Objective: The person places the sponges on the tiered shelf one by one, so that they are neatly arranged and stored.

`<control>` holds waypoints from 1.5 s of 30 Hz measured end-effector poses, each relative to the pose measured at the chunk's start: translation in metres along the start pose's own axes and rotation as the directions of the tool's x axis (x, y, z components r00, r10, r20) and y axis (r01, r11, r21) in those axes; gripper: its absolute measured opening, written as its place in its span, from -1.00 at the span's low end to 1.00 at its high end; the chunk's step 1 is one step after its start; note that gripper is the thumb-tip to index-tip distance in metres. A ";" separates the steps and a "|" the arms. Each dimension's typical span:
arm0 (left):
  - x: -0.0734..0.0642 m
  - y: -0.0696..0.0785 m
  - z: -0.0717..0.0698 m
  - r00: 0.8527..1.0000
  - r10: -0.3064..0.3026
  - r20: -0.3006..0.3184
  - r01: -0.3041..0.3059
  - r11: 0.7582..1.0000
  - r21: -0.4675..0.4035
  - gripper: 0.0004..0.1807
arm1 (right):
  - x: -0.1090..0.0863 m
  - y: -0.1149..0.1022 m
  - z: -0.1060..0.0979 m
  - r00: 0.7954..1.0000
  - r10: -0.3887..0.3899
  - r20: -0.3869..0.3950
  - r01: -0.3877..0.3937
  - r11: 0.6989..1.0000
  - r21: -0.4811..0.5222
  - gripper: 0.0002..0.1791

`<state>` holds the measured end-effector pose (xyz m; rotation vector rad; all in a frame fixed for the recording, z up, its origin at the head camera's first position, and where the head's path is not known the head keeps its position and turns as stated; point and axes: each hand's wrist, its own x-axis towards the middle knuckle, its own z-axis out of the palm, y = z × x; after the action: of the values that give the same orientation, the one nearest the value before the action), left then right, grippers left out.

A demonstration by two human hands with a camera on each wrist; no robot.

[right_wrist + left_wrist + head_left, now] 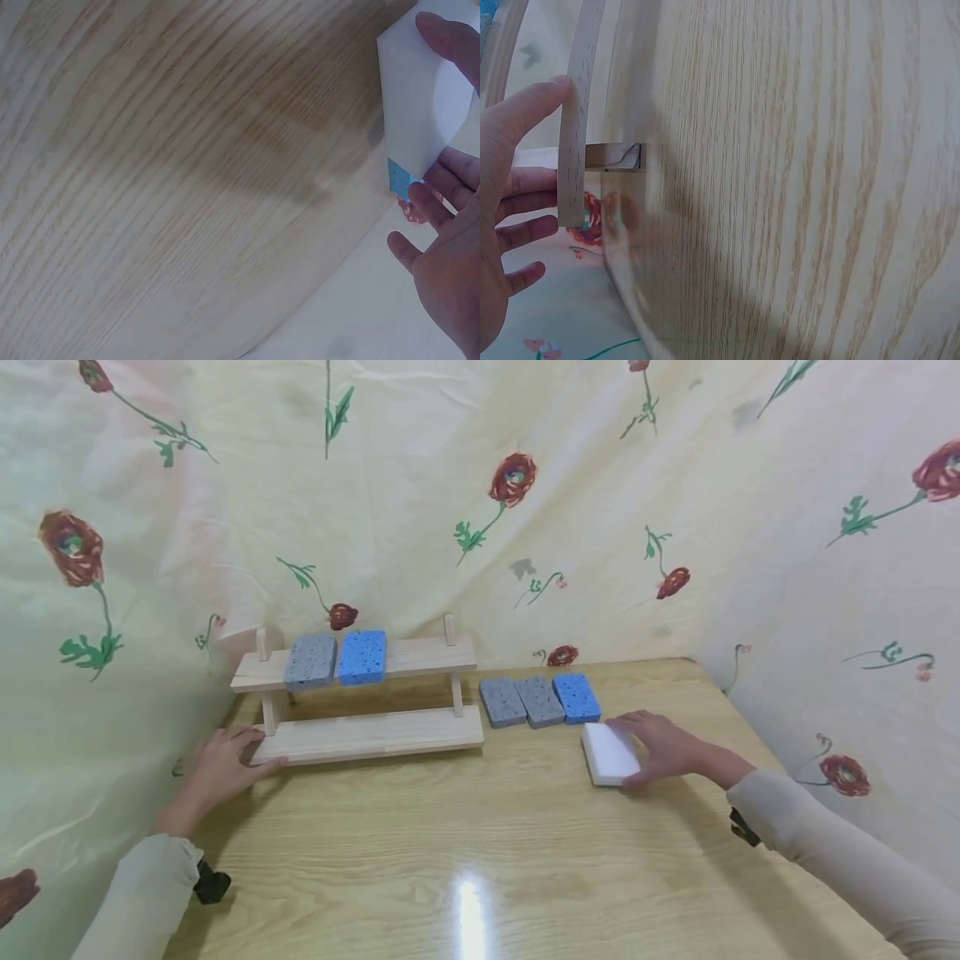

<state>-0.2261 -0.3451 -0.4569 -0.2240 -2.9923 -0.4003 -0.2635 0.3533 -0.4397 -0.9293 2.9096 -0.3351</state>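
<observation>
My left hand (pixel 221 764) holds the left end of a two-tier wooden shelf (pixel 367 735) at its lower board. In the left wrist view the thumb presses one side of the board (pixel 574 150), with fingers on the other side. A white sponge block (pixel 606 756) is gripped by my right hand (pixel 663 747), thumb on its near side and fingers at the far side. Whether the block touches the table is hard to tell. On the upper tier a grey sponge (pixel 311 660) and a blue sponge (pixel 363 657) lean side by side.
Between the shelf and the white block, two grey sponges (pixel 540 702) and a blue sponge (pixel 577 697) form a row on the wood-grain table (pixel 420 843). A floral cloth (pixel 420 510) hangs behind and at both sides.
</observation>
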 end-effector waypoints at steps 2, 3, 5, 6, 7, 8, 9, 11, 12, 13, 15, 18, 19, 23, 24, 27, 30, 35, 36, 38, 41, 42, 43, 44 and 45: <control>0.000 0.000 -0.001 1.000 0.005 0.001 -0.005 1.000 0.001 -0.09 | 0.003 0.000 0.000 1.000 -0.004 -0.005 0.004 1.000 -0.004 0.15; 0.000 0.000 -0.001 1.000 0.008 0.000 -0.008 1.000 0.002 -0.09 | 0.004 -0.001 0.000 1.000 -0.007 -0.009 0.007 1.000 -0.003 0.15; -0.001 -0.001 -0.001 1.000 0.016 -0.003 -0.016 1.000 0.004 -0.10 | 0.007 -0.002 0.000 1.000 -0.012 -0.014 0.012 1.000 -0.001 0.15; -0.002 -0.001 -0.001 1.000 0.018 -0.002 -0.018 1.000 0.004 -0.10 | 0.008 -0.003 -0.001 1.000 -0.014 -0.015 0.014 1.000 0.002 0.15; -0.002 -0.001 -0.001 1.000 0.020 -0.003 -0.020 1.000 0.005 -0.10 | 0.010 -0.005 -0.002 1.000 -0.016 -0.016 0.016 1.000 0.007 0.14; -0.003 0.000 -0.001 1.000 0.021 -0.003 -0.021 1.000 0.006 -0.10 | 0.011 -0.006 -0.003 1.000 -0.021 -0.017 0.021 1.000 0.012 0.14; -0.003 0.000 -0.001 1.000 0.021 -0.004 -0.021 1.000 0.005 -0.10 | 0.013 -0.008 -0.004 1.000 -0.023 -0.020 0.023 1.000 0.020 0.13; -0.004 0.000 -0.001 1.000 0.020 -0.005 -0.020 1.000 0.005 -0.10 | 0.015 -0.011 -0.005 0.999 -0.031 -0.026 0.032 0.999 0.027 0.13; -0.003 0.000 -0.001 1.000 0.022 -0.009 -0.022 1.000 0.006 -0.10 | 0.017 -0.012 -0.006 0.999 -0.039 -0.033 0.040 0.999 0.029 0.12; -0.003 0.000 -0.001 1.000 0.023 -0.012 -0.022 1.000 0.007 -0.10 | 0.019 -0.013 -0.006 0.998 -0.043 -0.038 0.044 0.999 0.030 0.12; -0.001 -0.001 -0.002 1.000 0.022 -0.015 -0.022 1.000 0.008 -0.10 | 0.023 -0.015 -0.008 0.998 -0.045 -0.047 0.047 0.998 0.034 0.12; 0.001 -0.001 -0.001 1.000 0.024 -0.011 -0.024 1.000 0.013 -0.10 | 0.030 -0.017 -0.008 0.997 -0.056 -0.057 0.058 0.998 0.034 0.12; 0.001 -0.001 -0.001 1.000 0.022 -0.008 -0.022 1.000 0.013 -0.10 | 0.032 -0.018 -0.008 0.997 -0.058 -0.059 0.060 0.998 0.033 0.12; 0.002 0.000 -0.002 1.000 0.019 -0.001 -0.019 1.000 0.016 -0.10 | 0.042 -0.022 -0.010 0.991 -0.100 -0.086 0.103 0.994 0.021 0.10; 0.002 0.000 -0.003 1.000 0.017 0.001 -0.018 1.000 0.016 -0.10 | 0.044 -0.024 -0.010 0.989 -0.112 -0.095 0.114 0.993 0.020 0.09; 0.002 0.000 -0.004 1.000 0.012 0.011 -0.012 1.000 0.016 -0.10 | 0.048 -0.029 -0.014 0.987 -0.125 -0.103 0.128 0.991 0.024 0.09; 0.002 0.000 -0.005 1.000 0.010 0.018 -0.011 1.000 0.019 -0.10 | 0.052 -0.034 -0.017 0.990 -0.109 -0.091 0.112 0.993 0.034 0.09; 0.003 0.001 -0.004 1.000 0.016 0.016 -0.017 1.000 0.023 -0.11 | 0.056 -0.042 -0.023 0.993 -0.087 -0.074 0.090 0.995 0.050 0.09; 0.003 0.001 -0.004 1.000 0.018 0.015 -0.019 1.000 0.022 -0.11 | 0.057 -0.044 -0.024 0.993 -0.087 -0.076 0.091 0.995 0.048 0.09; 0.003 0.001 -0.004 1.000 0.022 0.010 -0.022 1.000 0.021 -0.11 | 0.059 -0.046 -0.025 0.993 -0.089 -0.079 0.093 0.995 0.044 0.09; 0.003 0.000 -0.004 1.000 0.026 0.004 -0.026 0.999 0.020 -0.11 | 0.062 -0.048 -0.027 0.992 -0.093 -0.085 0.096 0.995 0.041 0.10; 0.003 0.000 -0.004 1.000 0.026 0.003 -0.027 0.999 0.020 -0.11 | 0.063 -0.049 -0.027 0.991 -0.096 -0.088 0.100 0.994 0.040 0.10; 0.003 -0.001 -0.004 1.000 0.027 0.003 -0.027 0.999 0.022 -0.11 | 0.064 -0.049 -0.028 0.990 -0.102 -0.094 0.107 0.993 0.044 0.10; 0.003 -0.001 -0.004 1.000 0.026 0.003 -0.026 0.999 0.023 -0.11 | 0.065 -0.050 -0.029 0.989 -0.111 -0.101 0.116 0.992 0.045 0.10; 0.003 -0.001 -0.004 1.000 0.025 0.004 -0.025 0.999 0.023 -0.11 | 0.067 -0.050 -0.030 0.987 -0.119 -0.110 0.125 0.991 0.046 0.10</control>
<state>-0.2293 -0.3468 -0.4533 -0.2607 -2.9925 -0.3628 -0.2935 0.2802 -0.3995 -1.1172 2.9287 -0.4821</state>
